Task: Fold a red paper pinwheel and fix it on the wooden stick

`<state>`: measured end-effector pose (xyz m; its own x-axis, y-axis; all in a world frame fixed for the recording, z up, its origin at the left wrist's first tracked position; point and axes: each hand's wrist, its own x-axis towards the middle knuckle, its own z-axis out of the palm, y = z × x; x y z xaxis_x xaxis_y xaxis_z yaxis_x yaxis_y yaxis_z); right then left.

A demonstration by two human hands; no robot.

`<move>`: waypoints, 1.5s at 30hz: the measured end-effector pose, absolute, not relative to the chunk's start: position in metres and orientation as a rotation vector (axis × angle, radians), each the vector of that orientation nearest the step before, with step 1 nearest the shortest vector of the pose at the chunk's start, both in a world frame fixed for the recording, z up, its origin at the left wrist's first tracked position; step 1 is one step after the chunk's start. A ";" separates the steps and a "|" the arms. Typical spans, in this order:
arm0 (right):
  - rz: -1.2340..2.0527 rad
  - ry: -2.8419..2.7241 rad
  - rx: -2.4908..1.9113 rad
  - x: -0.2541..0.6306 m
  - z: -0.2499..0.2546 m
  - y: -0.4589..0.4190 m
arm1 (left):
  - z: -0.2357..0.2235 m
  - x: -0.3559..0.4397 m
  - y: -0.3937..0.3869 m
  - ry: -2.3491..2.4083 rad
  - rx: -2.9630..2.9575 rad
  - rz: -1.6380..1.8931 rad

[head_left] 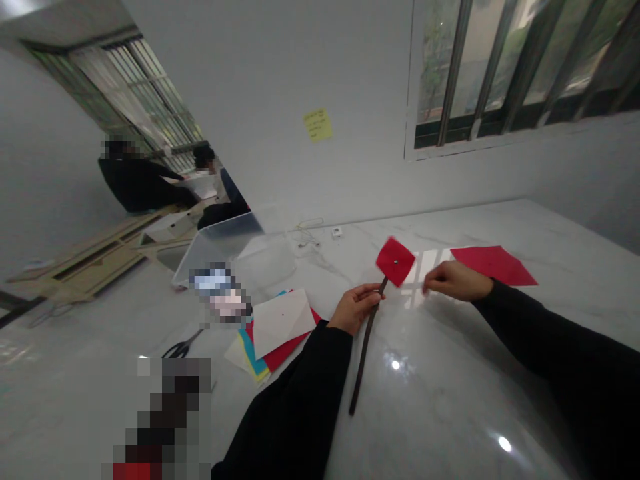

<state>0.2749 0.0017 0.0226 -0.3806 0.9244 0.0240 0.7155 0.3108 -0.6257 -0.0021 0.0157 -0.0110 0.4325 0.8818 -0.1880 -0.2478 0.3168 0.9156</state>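
Note:
A red paper pinwheel [395, 261] with a small pin at its centre stands at the top of a dark stick [365, 343]. Its edges look blurred. My left hand [356, 308] is closed round the upper part of the stick, just below the red paper, and the stick slants down towards me. To the right of the pinwheel, apart from it, my right hand [453, 280] hovers over the table with its fingers curled in; nothing shows in them. Beyond my right wrist lies a piece of red paper [493, 261].
Left of my left forearm sit stacked coloured sheets [283, 327], white on top. Scissors [183, 347] lie farther left, near a clear plastic bin [215, 243] and pixelated items. A white marbled table [425, 413] meets the wall, which carries a yellow note [318, 125]. Two people sit at the far left.

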 end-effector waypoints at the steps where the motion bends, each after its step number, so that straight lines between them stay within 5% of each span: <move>1: 0.933 -2.337 -1.382 0.274 0.022 0.000 | -0.011 -0.002 0.016 0.804 0.953 0.865; 4: 1.194 -2.464 -1.213 0.269 0.020 -0.003 | -0.012 -0.002 0.017 0.802 0.946 0.881; 20: 0.571 -1.874 -1.616 0.283 0.006 0.005 | -0.015 -0.002 0.010 0.772 0.965 0.759; 27: 0.990 -2.351 -1.498 0.285 -0.002 0.007 | -0.019 -0.002 0.011 0.752 0.923 0.809; 39: 0.620 -1.945 -1.640 0.281 0.002 0.004 | -0.019 -0.002 0.010 0.761 0.962 0.765; 45: 1.002 -2.278 -1.458 0.275 0.002 0.002 | -0.019 -0.001 0.011 0.743 0.912 0.826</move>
<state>0.2753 0.0022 0.0021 -0.4644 0.8738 -0.1441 0.6967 0.2600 -0.6686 -0.0013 0.0112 -0.0191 0.4819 0.8540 -0.1960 -0.2854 0.3645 0.8864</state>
